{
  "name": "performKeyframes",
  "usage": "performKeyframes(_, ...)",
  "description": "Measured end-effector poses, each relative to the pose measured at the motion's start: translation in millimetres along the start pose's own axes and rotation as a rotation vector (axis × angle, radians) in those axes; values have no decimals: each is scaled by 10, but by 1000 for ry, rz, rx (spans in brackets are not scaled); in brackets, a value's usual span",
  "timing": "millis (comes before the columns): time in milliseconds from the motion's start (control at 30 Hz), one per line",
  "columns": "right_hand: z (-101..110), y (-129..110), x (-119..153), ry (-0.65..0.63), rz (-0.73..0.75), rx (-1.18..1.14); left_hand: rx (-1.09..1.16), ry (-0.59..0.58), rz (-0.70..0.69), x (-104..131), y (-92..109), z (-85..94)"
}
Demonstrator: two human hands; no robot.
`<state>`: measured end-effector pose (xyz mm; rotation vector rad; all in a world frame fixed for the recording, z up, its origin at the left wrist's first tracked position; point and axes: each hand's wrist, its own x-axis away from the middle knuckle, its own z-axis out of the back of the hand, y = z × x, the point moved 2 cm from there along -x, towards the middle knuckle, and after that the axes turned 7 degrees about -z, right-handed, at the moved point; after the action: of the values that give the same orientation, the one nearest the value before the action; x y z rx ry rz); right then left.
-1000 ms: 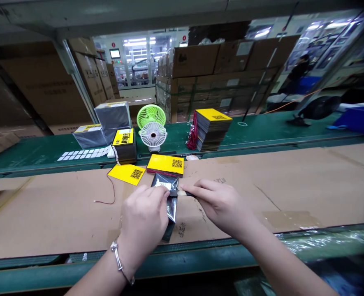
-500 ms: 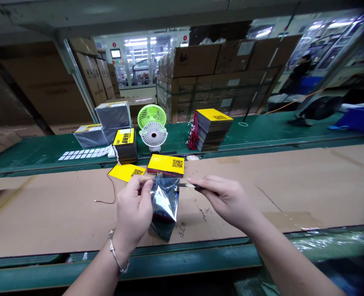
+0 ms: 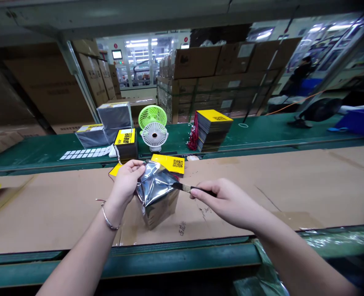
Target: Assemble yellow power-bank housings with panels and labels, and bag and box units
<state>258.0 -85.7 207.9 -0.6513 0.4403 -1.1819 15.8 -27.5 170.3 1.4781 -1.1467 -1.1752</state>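
A shiny, partly see-through plastic bag [image 3: 157,185] stands tilted over the cardboard in front of me. My left hand [image 3: 128,176] pinches its upper left corner between thumb and fingers. My right hand [image 3: 220,201] is closed round a small knife [image 3: 186,188] with a dark flat tip and a black handle. That tip meets the bag's right edge; whether it goes through the film I cannot tell. Just behind the bag lies a short stack of yellow cards [image 3: 171,163] printed with a QR code. Another yellow card [image 3: 115,169] is mostly hidden by my left hand.
Cardboard [image 3: 231,213] covers the near work surface. On the green bench behind stand a small fan [image 3: 154,135], a tall yellow-topped card stack [image 3: 214,127], red wires [image 3: 193,137], wrapped blocks [image 3: 115,116] and a yellow-labelled block [image 3: 125,144]. A blue bin [image 3: 362,121] is at right.
My left hand has moved up and left, spreading the bag out. The dark contents seen in it before no longer show. The knife tip has moved slightly left, staying at the bag's edge.
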Motion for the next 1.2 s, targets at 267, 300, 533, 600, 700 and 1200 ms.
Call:
performKeyframes(267,67,-65,-321,-330,-101,-178,-573,19,-530,254,236,11)
performKeyframes(300,63,-32,-363,-395,-91,-242,-715,10,-718,349,301,-3)
performKeyframes(533,-67,361,-527,-719,-3,-588,-1088,-479,-1129,849,405,-155)
performKeyframes(600,-91,345,-490,-717,60,-536,-1192,-566,-1032,832,374,-180)
performKeyframes(700,-110,213,-362,-690,137,-370,-1272,-607,-971,767,333,-180)
performKeyframes(1200,-158,325,-139,-205,181,29,-1287,-662,-988,892,151,-58)
